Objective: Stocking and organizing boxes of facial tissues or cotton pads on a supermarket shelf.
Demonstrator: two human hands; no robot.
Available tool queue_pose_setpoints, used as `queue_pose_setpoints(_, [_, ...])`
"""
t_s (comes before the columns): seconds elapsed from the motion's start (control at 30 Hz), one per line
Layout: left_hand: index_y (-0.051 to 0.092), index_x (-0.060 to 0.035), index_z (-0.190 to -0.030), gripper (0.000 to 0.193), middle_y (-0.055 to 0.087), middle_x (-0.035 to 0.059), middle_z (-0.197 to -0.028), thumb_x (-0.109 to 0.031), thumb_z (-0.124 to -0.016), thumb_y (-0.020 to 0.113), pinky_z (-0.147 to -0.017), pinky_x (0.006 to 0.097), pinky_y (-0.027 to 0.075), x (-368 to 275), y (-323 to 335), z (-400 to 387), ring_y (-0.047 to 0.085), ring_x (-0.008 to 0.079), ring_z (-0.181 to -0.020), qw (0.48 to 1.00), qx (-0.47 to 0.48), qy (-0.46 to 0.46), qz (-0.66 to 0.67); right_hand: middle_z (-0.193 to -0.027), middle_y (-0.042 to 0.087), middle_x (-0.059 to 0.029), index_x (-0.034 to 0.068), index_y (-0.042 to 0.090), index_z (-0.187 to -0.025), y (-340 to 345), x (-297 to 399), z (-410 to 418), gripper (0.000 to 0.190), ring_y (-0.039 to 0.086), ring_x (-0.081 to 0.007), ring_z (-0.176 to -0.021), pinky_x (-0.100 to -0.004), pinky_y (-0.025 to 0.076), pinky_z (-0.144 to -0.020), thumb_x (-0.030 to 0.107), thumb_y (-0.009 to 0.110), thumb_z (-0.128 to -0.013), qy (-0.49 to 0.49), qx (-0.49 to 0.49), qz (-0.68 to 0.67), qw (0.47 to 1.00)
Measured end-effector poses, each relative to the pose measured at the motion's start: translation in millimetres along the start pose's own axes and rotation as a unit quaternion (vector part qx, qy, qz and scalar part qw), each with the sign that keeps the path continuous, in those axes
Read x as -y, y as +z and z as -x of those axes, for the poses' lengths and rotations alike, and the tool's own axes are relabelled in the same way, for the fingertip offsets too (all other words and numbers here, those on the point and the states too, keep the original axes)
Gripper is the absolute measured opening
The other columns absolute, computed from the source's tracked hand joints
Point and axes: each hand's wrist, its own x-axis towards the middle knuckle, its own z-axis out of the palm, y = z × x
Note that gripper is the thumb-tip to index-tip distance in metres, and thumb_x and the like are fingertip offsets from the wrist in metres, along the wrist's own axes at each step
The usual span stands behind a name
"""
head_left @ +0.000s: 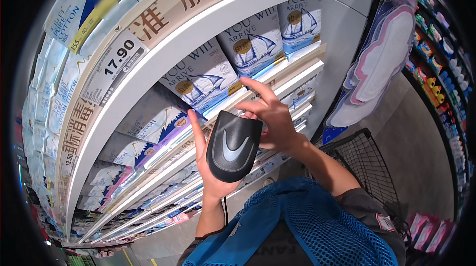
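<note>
A black, leather-like rounded case [234,147] with a grey curved mark lies over my left hand [217,188], covering most of its palm and fingers. One finger of that hand extends upward beside the case. My right hand [277,121] is at the case's upper right edge, with two fingers stretched towards the shelf and the others curled by the rim; how firmly it grips is unclear. Just beyond the hands, packs of sanitary pads with a sailing-ship print [202,76] stand on a shelf, beside packs with a mountain print [148,117].
Shelf edges with price strips [115,57] curve across the left and top. A pad-shaped display [383,57] hangs at the right. Below it stands a black wire cart or basket [357,158]. Stocked shelves [435,76] line the far right, and pink packs [427,232] lie low there.
</note>
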Motion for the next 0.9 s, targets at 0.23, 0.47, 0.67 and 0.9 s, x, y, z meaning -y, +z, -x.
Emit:
queue_pose_setpoints(0.23, [0.044,0.0101,-0.127,0.077,0.060,0.0234,-0.115,-0.022,-0.064,0.074,-0.095,0.0334,0.043,20,-18,33,0.059,0.0274,-0.109,0.997,0.079,-0.010,-0.016,-0.103,0.061,-0.0137,0.003,0.061,-0.096,-24,2,35,0.023,0.061,-0.0150,-0.062,-0.0255,0.051,-0.053,-0.001,0.065,-0.073,0.007,-0.019,0.053,0.998])
queue_pose_setpoints(0.47, [0.045,0.0034,-0.129,0.078,0.063,0.0181,-0.112,-0.015,-0.060,0.076,-0.091,0.0316,0.045,68,-9,85,0.062,0.0235,-0.103,0.887,0.408,-0.143,0.163,-0.065,0.058,-0.0052,0.003,0.064,-0.090,-53,20,131,0.013,0.056,-0.0133,-0.052,-0.0263,0.046,-0.049,0.003,0.065,-0.077,0.194,0.052,0.073,0.977])
queue_pose_setpoints(0.67, [0.047,-0.0015,-0.129,0.078,0.063,0.0173,-0.112,-0.013,-0.060,0.081,-0.090,0.0324,0.046,125,16,123,0.061,0.0211,-0.104,0.930,0.330,-0.161,0.026,-0.082,0.066,-0.0165,0.002,0.067,-0.089,-65,25,178,0.017,0.064,-0.0325,-0.069,-0.0389,0.050,-0.062,0.017,0.061,-0.084,0.353,0.226,0.092,0.903])
queue_pose_setpoints(0.9, [0.050,-0.0035,-0.127,0.072,0.063,0.0161,-0.114,-0.018,-0.063,0.080,-0.093,0.0336,0.044,132,9,112,0.059,0.0232,-0.107,0.908,0.327,-0.242,0.100,-0.073,0.064,-0.0118,0.005,0.068,-0.088,-49,40,226,0.018,0.062,-0.0269,-0.062,-0.0348,0.050,-0.056,0.021,0.065,-0.081,0.371,0.263,0.203,0.867])
